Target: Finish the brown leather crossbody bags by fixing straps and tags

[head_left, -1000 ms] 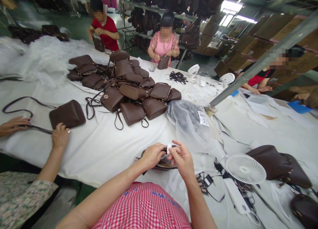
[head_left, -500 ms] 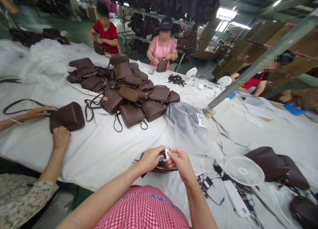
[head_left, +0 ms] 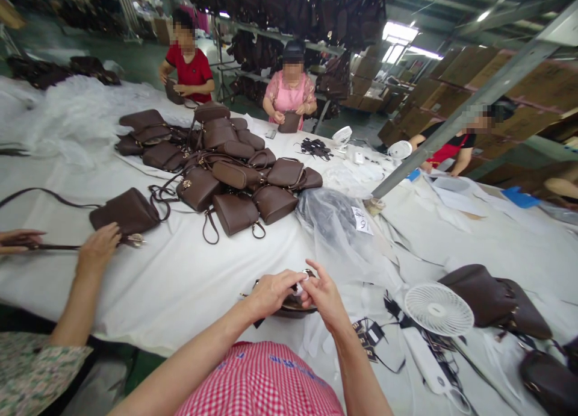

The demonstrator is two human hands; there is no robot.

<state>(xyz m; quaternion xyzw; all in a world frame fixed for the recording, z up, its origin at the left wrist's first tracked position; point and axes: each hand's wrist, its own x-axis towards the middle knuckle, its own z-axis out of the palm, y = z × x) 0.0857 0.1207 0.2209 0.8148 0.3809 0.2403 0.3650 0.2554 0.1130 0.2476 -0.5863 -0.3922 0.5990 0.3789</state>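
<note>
Brown bags (head_left: 235, 175) lie heaped on the white-covered worktop (head_left: 217, 265), roughly a dozen, overlapping too much for an exact count. One more, the open bag (head_left: 293, 311), sits close in front of the red-checked apron (head_left: 262, 383), under both hands. Right hand (head_left: 327, 298): its grip is together on one small white piece (head_left: 300, 288) over the bag's opening, forefinger lifted clear. Left hand (head_left: 273, 292): it bends over the same opening, knuckles up; what its fingertips meet is hidden, so I cannot tell whether that grip is closed.

Three white fans are in view: one large fan (head_left: 439, 309) at the right and two small fans (head_left: 342, 135) farther off. Beside the large one lie one long white box (head_left: 424, 359) and, to its right, at least three dark bags (head_left: 476, 295). One clear plastic sack (head_left: 334, 223) with one written label (head_left: 361, 219) touches the heap. Four other people are plain to see, three across the worktop and one at the left, and part of another arm shows at the far right.

Half a second ago the right forefinger was folded down; now it points up. The left neighbour's hand (head_left: 98, 247) has come off the bag there and rests at a dark strap (head_left: 58, 247).
</note>
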